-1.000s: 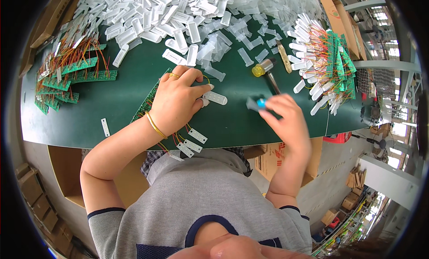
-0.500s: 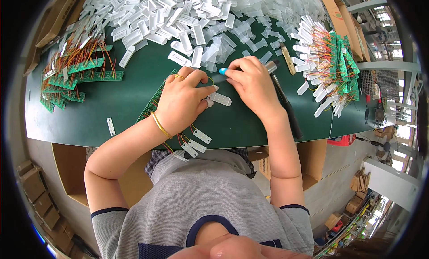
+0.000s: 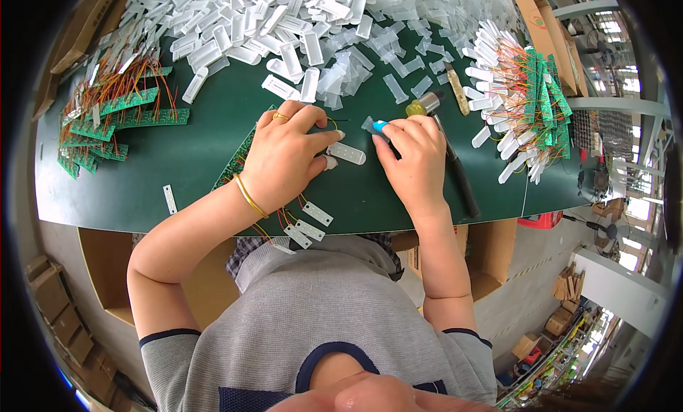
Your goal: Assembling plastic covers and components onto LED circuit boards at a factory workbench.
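My left hand point(image 3: 288, 145) is closed, pinching a white plastic case point(image 3: 347, 154) dotted with small holes between thumb and fingertips. Under that hand lies a green circuit board strip point(image 3: 238, 156). Small white perforated boards point(image 3: 318, 213) on red and yellow wires come out below my left wrist, near the table's front edge. A short way to the right, my right hand point(image 3: 413, 159) pinches a small translucent plastic piece point(image 3: 368, 125). A blue covering point(image 3: 380, 126) wraps one of its fingertips. The two hands are apart.
A hammer point(image 3: 459, 167) lies beside my right hand, with a worn knife point(image 3: 456, 88) beyond it. White cases point(image 3: 242, 28) and translucent pieces point(image 3: 455, 10) are heaped at the back. Wired circuit boards are piled at left point(image 3: 117, 117) and right point(image 3: 544, 106).
My right hand has drawn away from the left, rightward and slightly nearer, with the translucent piece in its pinch. The hammer's head shows more fully. My left hand keeps its hold on the case.
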A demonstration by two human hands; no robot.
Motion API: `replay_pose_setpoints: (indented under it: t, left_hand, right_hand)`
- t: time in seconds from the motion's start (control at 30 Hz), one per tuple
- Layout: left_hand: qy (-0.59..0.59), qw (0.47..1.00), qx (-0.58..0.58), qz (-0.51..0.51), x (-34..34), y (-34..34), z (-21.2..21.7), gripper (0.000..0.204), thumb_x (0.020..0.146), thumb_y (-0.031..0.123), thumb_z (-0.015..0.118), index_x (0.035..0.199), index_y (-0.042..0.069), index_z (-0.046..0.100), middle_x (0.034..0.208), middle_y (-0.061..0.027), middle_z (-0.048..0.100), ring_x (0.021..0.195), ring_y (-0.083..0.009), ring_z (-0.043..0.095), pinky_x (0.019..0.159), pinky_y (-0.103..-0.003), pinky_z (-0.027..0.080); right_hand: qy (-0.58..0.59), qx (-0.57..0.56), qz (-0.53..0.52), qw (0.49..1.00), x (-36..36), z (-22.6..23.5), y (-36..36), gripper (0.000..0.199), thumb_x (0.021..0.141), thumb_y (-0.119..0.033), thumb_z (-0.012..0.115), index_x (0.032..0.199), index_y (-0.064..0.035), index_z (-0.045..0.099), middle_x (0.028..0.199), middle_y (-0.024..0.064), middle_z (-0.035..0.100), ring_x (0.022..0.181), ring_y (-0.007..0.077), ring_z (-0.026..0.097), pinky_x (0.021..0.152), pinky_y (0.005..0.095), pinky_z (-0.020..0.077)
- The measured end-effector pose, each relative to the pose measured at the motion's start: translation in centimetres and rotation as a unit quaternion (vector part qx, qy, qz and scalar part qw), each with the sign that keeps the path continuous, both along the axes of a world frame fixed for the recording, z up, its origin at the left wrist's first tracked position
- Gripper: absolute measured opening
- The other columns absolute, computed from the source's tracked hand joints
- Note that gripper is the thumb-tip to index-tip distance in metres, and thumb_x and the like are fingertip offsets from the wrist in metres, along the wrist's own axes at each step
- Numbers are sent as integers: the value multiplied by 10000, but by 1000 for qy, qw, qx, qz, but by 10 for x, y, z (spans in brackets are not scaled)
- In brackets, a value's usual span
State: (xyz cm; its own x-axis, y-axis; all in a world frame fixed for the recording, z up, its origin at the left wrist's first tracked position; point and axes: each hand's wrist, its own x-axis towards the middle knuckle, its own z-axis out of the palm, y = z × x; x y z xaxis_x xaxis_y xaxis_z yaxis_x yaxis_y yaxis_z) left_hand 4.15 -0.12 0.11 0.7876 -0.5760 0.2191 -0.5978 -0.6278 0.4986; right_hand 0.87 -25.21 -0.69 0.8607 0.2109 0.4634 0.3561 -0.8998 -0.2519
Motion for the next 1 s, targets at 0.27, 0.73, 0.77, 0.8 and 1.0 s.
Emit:
replay_pose_setpoints:
  t: [0.27,0.73,0.77,0.8,1.0]
  left_hand:
    - [26,1000,9,6,0,1,-1,498,740,126,893,1230,186,832,1215,0,663,1264,-245,609,1074,-459,474]
    - [31,999,13,-15,6,6,1,502,752,91,869,1247,177,844,1222,4,661,1266,-231,602,1056,-448,481]
    - [31,999,13,-16,7,6,0,502,752,91,869,1247,177,844,1222,4,661,1266,-231,602,1056,-448,481]
    - [39,999,13,-21,6,8,-2,519,759,94,858,1269,185,835,1240,-2,652,1283,-243,592,1072,-458,474]
    - [44,998,13,-33,6,8,0,534,772,109,854,1300,186,821,1264,-10,640,1307,-254,579,1089,-471,466]
  right_hand:
    - [20,29,113,993,-13,8,23,155,854,-84,872,994,-81,804,1039,-3,718,1063,257,658,891,430,533]
    - [71,32,107,991,-17,13,29,172,868,-113,853,1010,-62,771,1085,62,698,1076,304,693,888,474,546]
    - [46,29,82,995,-19,16,23,191,870,-126,859,1025,-63,767,1090,71,695,1074,313,694,879,475,545]
    - [22,24,61,998,-22,20,12,211,871,-139,865,1040,-64,763,1095,80,693,1072,322,696,870,477,544]
    - [36,-61,-188,980,-27,-15,-69,284,1007,-110,782,1277,-43,720,1059,116,609,964,323,655,811,456,557]
